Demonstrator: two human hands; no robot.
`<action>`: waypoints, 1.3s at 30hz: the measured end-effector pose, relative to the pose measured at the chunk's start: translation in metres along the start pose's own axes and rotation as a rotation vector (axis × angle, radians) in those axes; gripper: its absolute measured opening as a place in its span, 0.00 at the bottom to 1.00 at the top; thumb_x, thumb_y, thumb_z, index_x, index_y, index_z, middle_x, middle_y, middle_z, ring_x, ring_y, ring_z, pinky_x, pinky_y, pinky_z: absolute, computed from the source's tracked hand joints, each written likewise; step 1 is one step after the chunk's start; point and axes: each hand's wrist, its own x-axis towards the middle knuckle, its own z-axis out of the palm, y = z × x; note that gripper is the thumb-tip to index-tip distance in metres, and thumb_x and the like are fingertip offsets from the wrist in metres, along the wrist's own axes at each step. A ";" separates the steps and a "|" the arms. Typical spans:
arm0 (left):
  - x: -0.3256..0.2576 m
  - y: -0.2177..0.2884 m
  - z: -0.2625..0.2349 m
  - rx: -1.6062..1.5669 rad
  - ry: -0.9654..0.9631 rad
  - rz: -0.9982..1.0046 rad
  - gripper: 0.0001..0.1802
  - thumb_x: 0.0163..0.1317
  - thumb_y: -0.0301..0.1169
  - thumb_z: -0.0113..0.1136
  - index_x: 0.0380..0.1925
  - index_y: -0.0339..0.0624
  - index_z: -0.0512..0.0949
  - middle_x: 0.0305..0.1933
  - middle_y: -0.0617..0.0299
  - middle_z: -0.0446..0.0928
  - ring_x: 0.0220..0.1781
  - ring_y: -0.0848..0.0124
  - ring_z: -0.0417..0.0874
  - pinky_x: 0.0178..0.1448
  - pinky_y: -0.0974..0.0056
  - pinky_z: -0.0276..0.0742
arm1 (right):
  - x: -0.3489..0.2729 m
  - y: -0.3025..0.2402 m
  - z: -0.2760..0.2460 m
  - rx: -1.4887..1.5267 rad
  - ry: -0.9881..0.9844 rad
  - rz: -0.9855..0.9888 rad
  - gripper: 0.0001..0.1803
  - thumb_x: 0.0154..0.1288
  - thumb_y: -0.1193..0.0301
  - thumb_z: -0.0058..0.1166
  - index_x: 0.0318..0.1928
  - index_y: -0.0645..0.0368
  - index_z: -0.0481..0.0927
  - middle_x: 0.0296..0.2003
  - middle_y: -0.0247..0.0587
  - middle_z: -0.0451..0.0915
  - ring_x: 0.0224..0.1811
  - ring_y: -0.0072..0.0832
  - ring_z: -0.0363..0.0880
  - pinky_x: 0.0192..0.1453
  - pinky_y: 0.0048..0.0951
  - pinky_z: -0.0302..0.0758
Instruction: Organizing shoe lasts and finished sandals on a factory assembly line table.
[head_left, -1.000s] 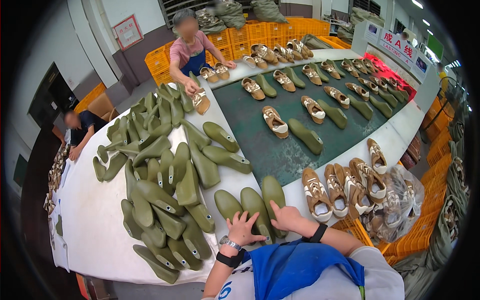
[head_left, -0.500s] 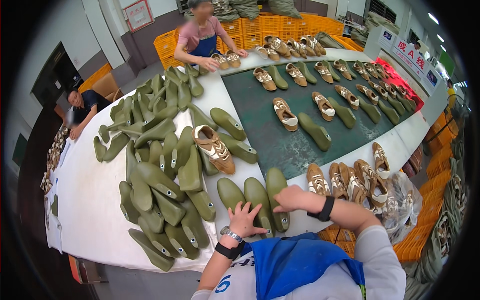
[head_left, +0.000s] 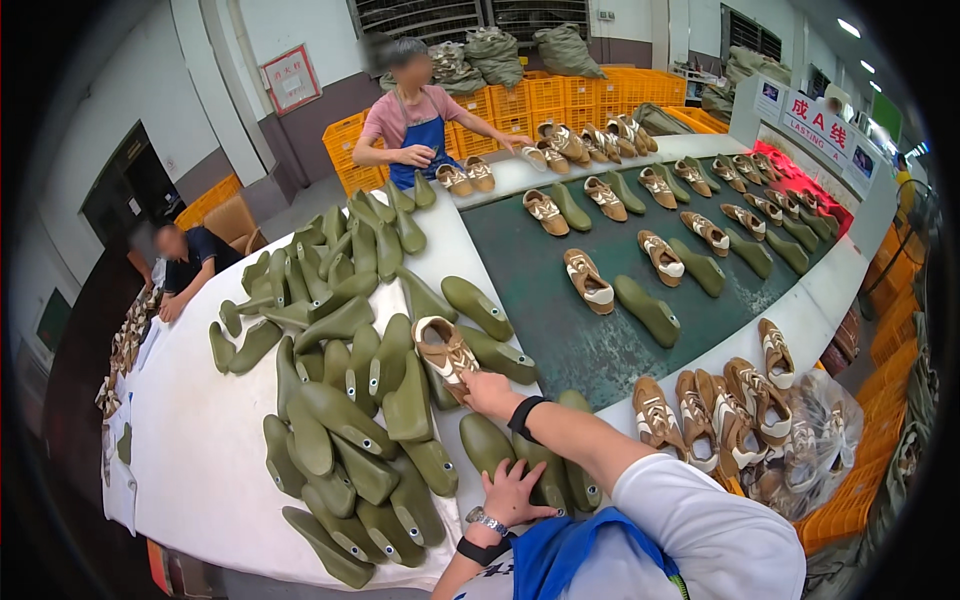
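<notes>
My right hand (head_left: 489, 393) reaches across to a tan-and-white sneaker (head_left: 443, 345) lying on green shoe lasts. Its fingers close on the toe end; the fingertips are partly hidden. My left hand (head_left: 515, 492), with a watch on the wrist, rests with fingers spread over a green shoe last (head_left: 551, 482) at the near table edge. Beside it lie another last (head_left: 484, 441) to the left and one (head_left: 578, 455) to the right, partly behind my right forearm.
A heap of green lasts (head_left: 345, 420) covers the white table (head_left: 215, 440) to the left. Sneakers and lasts stand in rows on the dark green surface (head_left: 545, 340). More sneakers (head_left: 700, 415) and a plastic bag (head_left: 825, 430) sit at right. Two people (head_left: 425, 125) work across the table.
My right hand has left the rightmost near last and moved left and forward to the sneaker's toe. The left hand stays spread on the lasts. The view has shifted; the person opposite has stretched an arm toward sneakers.
</notes>
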 end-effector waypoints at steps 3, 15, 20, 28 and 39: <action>0.001 -0.004 0.002 -0.016 -0.015 0.009 0.52 0.35 0.69 0.59 0.63 0.64 0.60 0.65 0.52 0.60 0.67 0.48 0.53 0.61 0.29 0.45 | -0.007 -0.001 -0.043 0.429 -0.160 0.075 0.16 0.56 0.59 0.55 0.39 0.54 0.68 0.36 0.42 0.79 0.36 0.35 0.80 0.34 0.38 0.75; -0.023 -0.008 -0.078 -0.295 1.096 -0.044 0.34 0.39 0.27 0.70 0.50 0.40 0.68 0.60 0.46 0.64 0.61 0.48 0.63 0.63 0.52 0.60 | -0.148 0.027 -0.141 2.232 -0.290 -0.031 0.23 0.65 0.56 0.43 0.57 0.53 0.69 0.50 0.38 0.75 0.48 0.27 0.76 0.49 0.28 0.74; -0.036 0.005 -0.121 0.087 1.202 0.122 0.38 0.34 0.28 0.72 0.51 0.43 0.67 0.61 0.47 0.61 0.63 0.43 0.59 0.63 0.41 0.55 | -0.180 -0.004 -0.160 2.527 -0.470 0.216 0.22 0.65 0.58 0.42 0.56 0.54 0.69 0.39 0.35 0.79 0.34 0.24 0.78 0.32 0.21 0.76; -0.037 0.006 -0.095 -0.970 0.804 -0.076 0.16 0.53 0.33 0.61 0.39 0.35 0.75 0.39 0.55 0.79 0.39 0.62 0.80 0.42 0.67 0.73 | -0.186 -0.014 -0.178 1.658 -0.186 0.001 0.20 0.64 0.56 0.48 0.51 0.53 0.69 0.26 0.31 0.68 0.21 0.19 0.66 0.25 0.19 0.64; -0.034 0.023 -0.067 -1.468 0.491 -0.041 0.26 0.66 0.46 0.43 0.55 0.38 0.66 0.52 0.59 0.72 0.51 0.72 0.76 0.49 0.69 0.75 | -0.188 -0.044 -0.162 1.102 0.070 0.005 0.44 0.51 0.69 0.60 0.67 0.58 0.52 0.57 0.51 0.65 0.50 0.33 0.73 0.54 0.32 0.71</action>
